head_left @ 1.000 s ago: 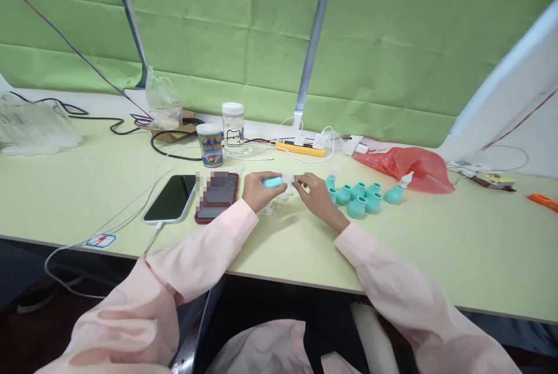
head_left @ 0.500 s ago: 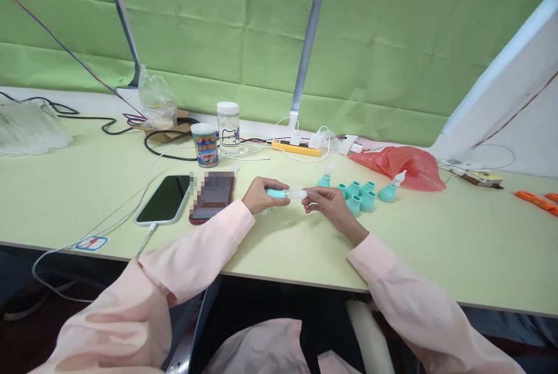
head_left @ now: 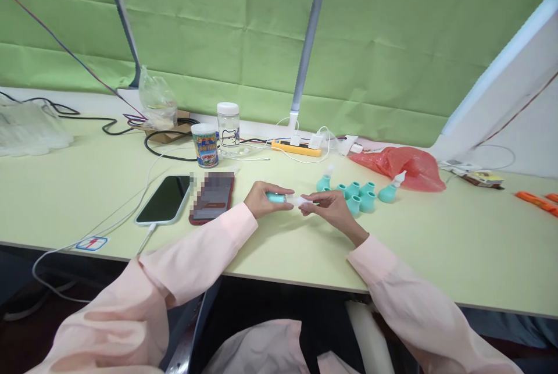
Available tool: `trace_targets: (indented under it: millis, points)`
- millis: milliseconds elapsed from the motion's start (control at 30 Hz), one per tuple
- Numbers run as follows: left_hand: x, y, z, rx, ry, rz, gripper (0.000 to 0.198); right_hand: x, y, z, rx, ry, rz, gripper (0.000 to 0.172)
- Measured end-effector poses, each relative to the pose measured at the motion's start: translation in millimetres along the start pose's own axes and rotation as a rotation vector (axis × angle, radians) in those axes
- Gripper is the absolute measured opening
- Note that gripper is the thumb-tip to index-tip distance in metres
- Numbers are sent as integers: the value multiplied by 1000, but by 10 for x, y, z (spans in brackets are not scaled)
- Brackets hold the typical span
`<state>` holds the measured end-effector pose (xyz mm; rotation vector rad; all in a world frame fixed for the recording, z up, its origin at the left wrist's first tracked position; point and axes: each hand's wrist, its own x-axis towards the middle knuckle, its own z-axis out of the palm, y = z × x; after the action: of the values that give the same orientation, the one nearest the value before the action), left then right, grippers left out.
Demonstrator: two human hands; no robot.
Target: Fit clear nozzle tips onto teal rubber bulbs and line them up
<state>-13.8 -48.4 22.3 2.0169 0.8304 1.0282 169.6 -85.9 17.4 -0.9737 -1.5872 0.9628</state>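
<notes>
My left hand (head_left: 260, 199) is closed round a small turquoise squeeze bulb (head_left: 275, 196), which lies sideways above the table. A whitish see-through nozzle (head_left: 294, 201) points from the bulb's mouth to the right. My right hand (head_left: 333, 209) pinches the far end of that nozzle between thumb and fingers. Just beyond my right hand stand several turquoise bulbs (head_left: 367, 202) with open mouths. Two others carry nozzles: a bulb (head_left: 387, 192) at the right of the group with a white tip, and a bulb (head_left: 323, 182) at its back left.
To the left lie a white-cased phone (head_left: 163, 199) on a cable and a red-edged phone (head_left: 213, 196). A noodle cup (head_left: 206, 146) and a clear bottle (head_left: 228, 129) stand behind. Further back are a yellow power strip (head_left: 296, 148) and a red plastic bag (head_left: 401, 167).
Both hands have shifted slightly, with the bulb and nozzle now a little lower. The right fingers sit closer to the left hand along the nozzle.
</notes>
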Motion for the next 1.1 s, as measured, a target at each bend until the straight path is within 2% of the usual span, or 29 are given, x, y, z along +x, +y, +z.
trace_targets:
  millis: [233,467,700,833,967,1100]
  points:
    - [-24,31,17,-43,-6,-52,44,9,6,-54,110,-93,27,19]
    - [-17,7,24,-75,-28,100,33,12,58,-65,173,-139,89,19]
    - [-2,-27,55,-75,-23,133,30,7,58,-38,185,-151,112,21]
    - [5,-30,65,-56,-9,134,29,10,51,-21,239,-162,177,22]
    - [6,-9,59,-31,12,131,30,20,33,7,285,-143,194,21]
    - [7,49,31,5,65,107,35,53,-39,38,255,-26,120,19]
